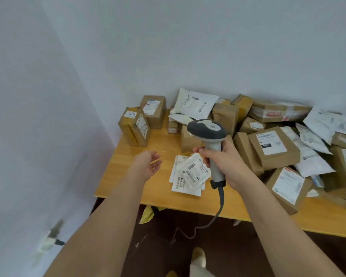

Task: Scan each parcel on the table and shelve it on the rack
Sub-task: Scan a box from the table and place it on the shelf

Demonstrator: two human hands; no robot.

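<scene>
My right hand (226, 162) grips the handle of a grey barcode scanner (208, 130), its head pointing away over the wooden table (140, 188). Just below the scanner lie small white labelled packets (190, 174), overlapping flat on the table. My left hand (148, 164) hovers open, palm turned right, to the left of the packets and holds nothing. Brown cardboard parcels (274, 148) and white mailer bags (196, 102) are piled along the back and right of the table. No rack is in view.
Two taped boxes (134, 126) stand at the table's back left corner against the wall. The scanner cable (212, 218) hangs over the front edge toward the dark floor. A yellow scrap (147, 214) lies under the table. A wall socket (52, 236) is low on the left.
</scene>
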